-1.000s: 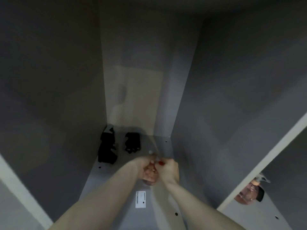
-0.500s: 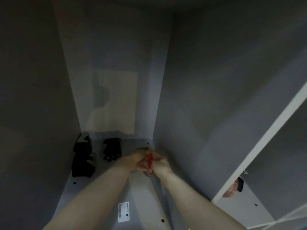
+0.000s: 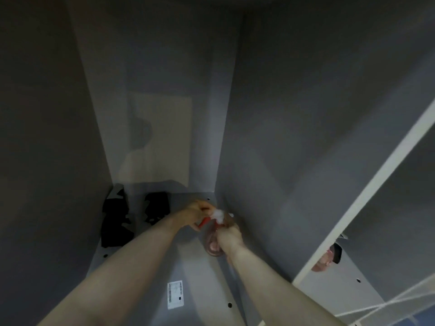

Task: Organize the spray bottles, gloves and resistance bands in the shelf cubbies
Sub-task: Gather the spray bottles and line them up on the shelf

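Inside, right hand [image 3: 229, 235] grips clear rounded spray bottle [image 3: 213, 243]; left hand [image 3: 196, 214] pinches its red trigger [image 3: 203, 222].

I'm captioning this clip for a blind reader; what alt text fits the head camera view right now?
Two bare hands hold a pinkish spray bottle inside a dim grey shelf cubby: the right hand grips its body, the left hand is at its white and red nozzle. Black gloves lie at the back left, and another bottle shows in the cubby to the right.

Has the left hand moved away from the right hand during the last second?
Yes. The left hand was pressed against the right hand on the spray bottle; now it sits apart at the nozzle, farther toward the black gloves.
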Demonstrator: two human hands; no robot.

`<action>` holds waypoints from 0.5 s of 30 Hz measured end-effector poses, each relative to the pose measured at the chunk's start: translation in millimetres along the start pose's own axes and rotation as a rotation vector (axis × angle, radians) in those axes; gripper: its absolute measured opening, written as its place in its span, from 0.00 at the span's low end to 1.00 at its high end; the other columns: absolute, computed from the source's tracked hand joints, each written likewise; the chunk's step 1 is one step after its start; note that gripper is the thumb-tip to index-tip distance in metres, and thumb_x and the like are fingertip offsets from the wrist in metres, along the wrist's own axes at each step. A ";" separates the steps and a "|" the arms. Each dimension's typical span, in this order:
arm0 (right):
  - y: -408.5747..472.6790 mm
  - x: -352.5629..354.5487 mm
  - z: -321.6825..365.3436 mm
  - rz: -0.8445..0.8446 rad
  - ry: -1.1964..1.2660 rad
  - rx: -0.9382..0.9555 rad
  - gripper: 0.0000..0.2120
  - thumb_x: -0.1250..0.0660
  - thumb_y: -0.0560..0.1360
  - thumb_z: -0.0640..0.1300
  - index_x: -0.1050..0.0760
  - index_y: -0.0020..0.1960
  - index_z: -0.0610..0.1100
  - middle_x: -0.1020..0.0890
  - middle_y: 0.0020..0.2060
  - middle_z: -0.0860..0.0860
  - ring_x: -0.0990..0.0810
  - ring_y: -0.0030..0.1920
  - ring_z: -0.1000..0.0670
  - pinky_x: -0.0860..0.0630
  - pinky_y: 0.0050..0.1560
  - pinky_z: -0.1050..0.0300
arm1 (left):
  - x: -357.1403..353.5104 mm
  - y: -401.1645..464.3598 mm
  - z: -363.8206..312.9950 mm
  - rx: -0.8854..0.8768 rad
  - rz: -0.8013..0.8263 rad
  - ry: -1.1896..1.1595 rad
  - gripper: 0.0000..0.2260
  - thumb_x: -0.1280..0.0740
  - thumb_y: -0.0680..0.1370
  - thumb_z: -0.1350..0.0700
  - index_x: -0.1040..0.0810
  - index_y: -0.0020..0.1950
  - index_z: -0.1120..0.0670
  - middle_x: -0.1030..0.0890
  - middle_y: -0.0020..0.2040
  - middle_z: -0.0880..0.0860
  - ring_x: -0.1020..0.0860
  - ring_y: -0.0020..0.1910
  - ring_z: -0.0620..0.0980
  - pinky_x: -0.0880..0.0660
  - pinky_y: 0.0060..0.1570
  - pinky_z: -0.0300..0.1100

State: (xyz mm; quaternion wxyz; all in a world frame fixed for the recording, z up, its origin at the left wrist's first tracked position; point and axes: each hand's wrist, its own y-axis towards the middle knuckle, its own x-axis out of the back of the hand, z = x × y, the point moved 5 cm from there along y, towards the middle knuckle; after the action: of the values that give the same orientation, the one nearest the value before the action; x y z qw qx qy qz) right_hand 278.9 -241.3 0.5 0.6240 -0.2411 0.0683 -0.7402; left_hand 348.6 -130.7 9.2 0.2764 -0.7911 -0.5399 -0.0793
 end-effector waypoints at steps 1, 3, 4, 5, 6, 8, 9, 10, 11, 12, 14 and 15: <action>-3.7 2.2 -0.6 -0.010 -0.007 0.009 0.16 0.41 0.79 0.43 0.30 0.64 0.39 0.22 0.58 0.41 0.22 0.54 0.42 0.26 0.51 0.54 | 0.3 -1.7 -0.2 -0.019 -0.040 0.042 0.10 0.38 0.80 0.62 0.25 0.60 0.57 0.24 0.43 0.54 0.23 0.36 0.42 0.26 0.29 0.36; -9.7 3.5 -2.4 0.012 -0.018 0.015 0.15 0.41 0.79 0.43 0.30 0.64 0.40 0.22 0.55 0.44 0.25 0.49 0.47 0.28 0.48 0.57 | 0.2 -6.7 -3.7 -0.109 -0.165 0.139 0.11 0.37 0.78 0.65 0.24 0.60 0.64 0.23 0.45 0.57 0.25 0.28 0.35 0.30 0.28 0.26; -13.5 2.7 -2.7 0.033 -0.009 0.024 0.16 0.41 0.78 0.42 0.30 0.65 0.40 0.23 0.54 0.45 0.26 0.49 0.48 0.28 0.47 0.57 | -1.4 -11.4 -5.5 -0.158 -0.207 0.156 0.14 0.36 0.77 0.66 0.26 0.62 0.67 0.22 0.50 0.61 0.25 0.30 0.32 0.30 0.31 0.23; -17.1 2.5 -3.1 0.045 0.005 0.044 0.17 0.40 0.78 0.41 0.30 0.66 0.42 0.23 0.54 0.45 0.26 0.49 0.48 0.27 0.48 0.56 | -2.5 -19.3 -7.4 -0.198 -0.236 0.177 0.17 0.34 0.77 0.65 0.28 0.65 0.67 0.22 0.57 0.63 0.23 0.37 0.30 0.30 0.37 0.22; -22.6 1.2 -3.1 0.060 0.019 0.075 0.18 0.40 0.78 0.39 0.31 0.67 0.44 0.22 0.56 0.45 0.25 0.50 0.48 0.26 0.48 0.57 | -2.7 -28.0 -8.1 -0.212 -0.254 0.227 0.20 0.33 0.77 0.62 0.29 0.68 0.63 0.24 0.64 0.60 0.21 0.49 0.36 0.30 0.45 0.23; -38.0 2.4 -2.3 0.060 0.073 0.144 0.23 0.41 0.76 0.33 0.33 0.69 0.47 0.23 0.58 0.46 0.23 0.52 0.48 0.25 0.45 0.65 | -2.4 -46.6 -10.4 -0.195 -0.306 0.372 0.22 0.34 0.77 0.54 0.31 0.71 0.54 0.29 0.70 0.55 0.27 0.66 0.50 0.31 0.62 0.37; -48.1 3.1 -2.8 0.086 0.117 0.165 0.25 0.41 0.76 0.31 0.35 0.70 0.46 0.24 0.59 0.46 0.24 0.52 0.49 0.27 0.42 0.70 | -1.8 -55.3 -11.8 -0.186 -0.337 0.410 0.22 0.34 0.77 0.52 0.32 0.71 0.52 0.29 0.71 0.54 0.28 0.67 0.53 0.30 0.63 0.42; -59.4 3.9 -4.3 0.132 0.151 0.185 0.28 0.40 0.75 0.30 0.37 0.72 0.45 0.25 0.60 0.46 0.25 0.54 0.50 0.27 0.43 0.71 | -2.8 -67.2 -16.1 -0.192 -0.358 0.413 0.21 0.35 0.77 0.51 0.31 0.70 0.50 0.27 0.70 0.54 0.27 0.66 0.54 0.29 0.62 0.45; -69.3 5.4 -7.4 0.183 0.165 0.208 0.31 0.37 0.73 0.31 0.39 0.74 0.46 0.26 0.62 0.45 0.26 0.56 0.50 0.26 0.50 0.68 | -5.3 -79.5 -19.9 -0.210 -0.368 0.403 0.19 0.35 0.76 0.50 0.28 0.68 0.49 0.25 0.67 0.53 0.25 0.64 0.53 0.27 0.60 0.46; -80.2 10.0 -10.7 0.221 0.150 0.234 0.35 0.34 0.70 0.34 0.41 0.74 0.47 0.27 0.65 0.44 0.26 0.59 0.49 0.26 0.58 0.61 | -9.4 -93.2 -24.8 -0.233 -0.367 0.407 0.17 0.35 0.76 0.49 0.26 0.64 0.47 0.22 0.64 0.52 0.23 0.61 0.53 0.25 0.58 0.47; -102.1 25.1 -21.6 0.307 0.085 0.278 0.40 0.31 0.64 0.41 0.41 0.74 0.49 0.27 0.67 0.43 0.25 0.63 0.46 0.29 0.67 0.52 | -22.5 -118.3 -28.8 -0.244 -0.339 0.468 0.13 0.35 0.75 0.48 0.23 0.59 0.44 0.19 0.59 0.50 0.21 0.58 0.52 0.24 0.55 0.47; -113.1 35.8 -26.3 0.355 0.045 0.291 0.40 0.30 0.64 0.42 0.41 0.74 0.49 0.27 0.66 0.42 0.24 0.63 0.46 0.30 0.68 0.52 | -29.0 -131.4 -31.3 -0.230 -0.334 0.514 0.12 0.35 0.75 0.48 0.23 0.58 0.44 0.19 0.58 0.50 0.21 0.58 0.52 0.24 0.55 0.46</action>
State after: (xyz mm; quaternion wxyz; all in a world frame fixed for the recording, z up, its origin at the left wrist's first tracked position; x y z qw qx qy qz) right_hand 162.8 -256.8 32.7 0.7710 -0.1161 0.0162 -0.6260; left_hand 224.3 -135.9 69.2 0.2954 -0.6718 -0.5623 -0.3810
